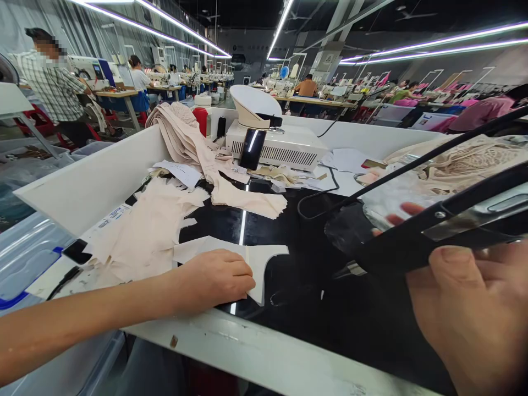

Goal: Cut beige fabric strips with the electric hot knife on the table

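My left hand [216, 278] lies palm down on a cut beige fabric piece [264, 258] near the front edge of the glossy black tabletop [313, 308], fingers stretched over it and gripping nothing. My right hand [474, 313] is very close to the camera at the lower right, thumb and fingers closed round a black handle with a metal strip [454, 225]. A thin black rod [433, 154] runs up to the right above it. A heap of beige cut pieces [144, 231] lies left of my left hand.
A white machine with a domed head [272, 140] stands at the back of the table. Beside it are draped beige cloth [185, 137], paper slips [181, 171] and lace fabric [462, 159]. A white wall [91, 181] borders the table's left side. Other people work at distant tables.
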A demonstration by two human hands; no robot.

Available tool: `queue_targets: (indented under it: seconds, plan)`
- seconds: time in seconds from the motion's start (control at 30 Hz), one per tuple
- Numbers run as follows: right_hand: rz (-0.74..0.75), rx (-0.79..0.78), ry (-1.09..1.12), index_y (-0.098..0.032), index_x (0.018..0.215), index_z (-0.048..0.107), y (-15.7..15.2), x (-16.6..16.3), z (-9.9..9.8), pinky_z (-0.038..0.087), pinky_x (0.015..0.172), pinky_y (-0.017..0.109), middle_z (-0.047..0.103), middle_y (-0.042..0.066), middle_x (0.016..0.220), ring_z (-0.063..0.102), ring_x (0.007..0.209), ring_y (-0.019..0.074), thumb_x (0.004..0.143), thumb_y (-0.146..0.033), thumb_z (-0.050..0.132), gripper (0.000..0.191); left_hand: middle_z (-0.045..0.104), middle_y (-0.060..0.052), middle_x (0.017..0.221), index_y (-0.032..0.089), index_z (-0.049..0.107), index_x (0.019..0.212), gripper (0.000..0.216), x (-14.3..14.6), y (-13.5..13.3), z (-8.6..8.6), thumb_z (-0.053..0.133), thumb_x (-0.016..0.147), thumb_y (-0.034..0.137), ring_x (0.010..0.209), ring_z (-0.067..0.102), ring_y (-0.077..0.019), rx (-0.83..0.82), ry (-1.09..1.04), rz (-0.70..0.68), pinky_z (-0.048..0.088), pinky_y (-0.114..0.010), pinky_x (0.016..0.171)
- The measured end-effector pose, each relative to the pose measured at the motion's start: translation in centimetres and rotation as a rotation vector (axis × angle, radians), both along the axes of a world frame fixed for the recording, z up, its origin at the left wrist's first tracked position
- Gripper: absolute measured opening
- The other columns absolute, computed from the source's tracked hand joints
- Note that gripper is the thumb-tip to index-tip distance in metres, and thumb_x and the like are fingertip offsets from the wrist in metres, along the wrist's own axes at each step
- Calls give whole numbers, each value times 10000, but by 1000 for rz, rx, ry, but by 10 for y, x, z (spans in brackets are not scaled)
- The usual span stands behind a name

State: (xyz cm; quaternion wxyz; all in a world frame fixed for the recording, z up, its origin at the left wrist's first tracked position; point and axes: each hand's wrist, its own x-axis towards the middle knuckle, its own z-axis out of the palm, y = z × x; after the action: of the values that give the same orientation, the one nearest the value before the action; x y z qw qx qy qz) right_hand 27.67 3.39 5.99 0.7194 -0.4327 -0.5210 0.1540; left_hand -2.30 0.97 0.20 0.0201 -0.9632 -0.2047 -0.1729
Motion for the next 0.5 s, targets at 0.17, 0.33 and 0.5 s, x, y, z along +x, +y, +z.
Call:
queue_targets:
  seconds: [0.17, 0.33, 0.5]
  plan:
    - [52, -132, 170, -250, 933, 681, -3, -29, 14, 553, 561, 511, 709, 33, 701, 651, 530, 267, 401, -515, 953, 654, 709, -46, 965, 145, 649, 898, 169, 6, 0, 0, 552, 1032, 179, 924, 647, -190, -24, -8, -65, 529, -320, 860]
    - [150, 22, 80, -284, 1060, 646, -10, -40, 17, 544, 492, 456, 710, -10, 728, 627, 529, 247, 553, -311, 868, 554, 712, -70, 959, 155, 653, 878, 205, 12, 1, -4, 516, 1027, 129, 871, 649, -187, 12, 1, -108, 535, -307, 823]
    - [177, 20, 137, -247, 949, 644, -22, -64, 20, 535, 423, 402, 679, -27, 674, 603, 503, 220, 594, -202, 825, 402, 708, -78, 927, 174, 645, 851, 224, 17, 0, -9, 514, 1001, 72, 858, 656, -179, 41, 24, -116, 539, -295, 822]
